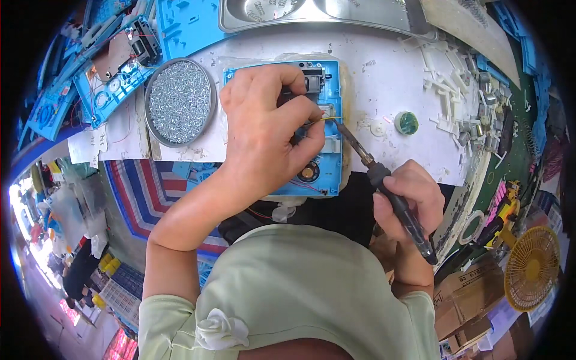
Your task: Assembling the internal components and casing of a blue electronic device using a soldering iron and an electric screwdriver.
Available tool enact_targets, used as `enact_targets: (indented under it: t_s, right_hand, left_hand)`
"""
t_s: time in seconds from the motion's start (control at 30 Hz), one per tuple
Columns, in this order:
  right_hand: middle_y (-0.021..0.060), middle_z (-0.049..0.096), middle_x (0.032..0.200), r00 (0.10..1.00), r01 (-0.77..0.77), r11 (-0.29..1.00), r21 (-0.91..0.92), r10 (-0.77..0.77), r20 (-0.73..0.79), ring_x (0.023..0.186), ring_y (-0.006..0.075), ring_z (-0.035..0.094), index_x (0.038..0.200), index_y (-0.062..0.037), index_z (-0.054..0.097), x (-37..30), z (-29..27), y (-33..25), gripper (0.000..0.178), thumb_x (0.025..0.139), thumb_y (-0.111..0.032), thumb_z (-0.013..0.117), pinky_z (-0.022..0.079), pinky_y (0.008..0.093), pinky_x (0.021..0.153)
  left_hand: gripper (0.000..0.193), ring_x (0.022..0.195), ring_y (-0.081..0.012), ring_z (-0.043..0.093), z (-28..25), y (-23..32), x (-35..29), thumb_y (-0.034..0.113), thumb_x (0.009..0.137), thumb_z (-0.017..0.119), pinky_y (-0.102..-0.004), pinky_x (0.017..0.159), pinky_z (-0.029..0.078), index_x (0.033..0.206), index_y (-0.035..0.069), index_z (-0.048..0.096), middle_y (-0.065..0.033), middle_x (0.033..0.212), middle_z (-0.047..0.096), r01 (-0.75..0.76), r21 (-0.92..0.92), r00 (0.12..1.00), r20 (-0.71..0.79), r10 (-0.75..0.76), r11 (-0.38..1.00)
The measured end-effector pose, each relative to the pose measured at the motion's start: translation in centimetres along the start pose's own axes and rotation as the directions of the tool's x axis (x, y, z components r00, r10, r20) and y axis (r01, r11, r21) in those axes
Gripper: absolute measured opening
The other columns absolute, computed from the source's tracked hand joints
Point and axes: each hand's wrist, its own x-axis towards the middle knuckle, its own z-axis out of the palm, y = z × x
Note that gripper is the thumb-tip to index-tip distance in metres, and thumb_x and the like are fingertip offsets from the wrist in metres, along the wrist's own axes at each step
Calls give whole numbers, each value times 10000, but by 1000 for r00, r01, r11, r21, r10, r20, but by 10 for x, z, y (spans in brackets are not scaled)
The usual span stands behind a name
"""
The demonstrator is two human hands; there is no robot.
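A blue plastic casing [329,163] lies open on the table in front of me, with a black part in its upper end and a small round speaker [309,172] near its lower end. Over the casing, my left hand [258,120] is closed, thumb and fingertips pinching a thin yellow wire [328,118]. My right hand [414,195] is wrapped round the black handle of a soldering iron [377,173]. The iron's tip points up and left, close to the end of the wire; whether they touch I cannot tell. My left hand hides much of the casing's left side.
A round dish of small metal screws [180,102] stands left of the casing, beside stacked blue casings [114,99]. Metal trays [327,18] sit at the back. To the right lie a small green round piece [406,123] and piled white plastic parts [447,90].
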Motion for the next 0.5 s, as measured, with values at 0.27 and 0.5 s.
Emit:
enact_targets:
  t_s: [0.27,0.5]
  right_hand:
    - [28,532,665,980,-164,958,235,185,-71,548,107,434,1084,15,642,-16,-10,7,316,799,9,780,287,263,507]
    - [19,523,660,984,-149,968,202,165,-64,534,91,411,1091,18,640,-14,-6,6,319,810,-16,788,270,255,497]
  left_hand:
    - [191,939,-257,498,0,2,0,100,631,818,-397,850,348,787,126,710,-42,1043,558,15,4,1000,6,-15,1000]
    - [201,941,-257,503,1,3,0,84,623,818,-397,861,353,790,124,713,-42,1034,559,15,4,1000,-14,-15,1000]
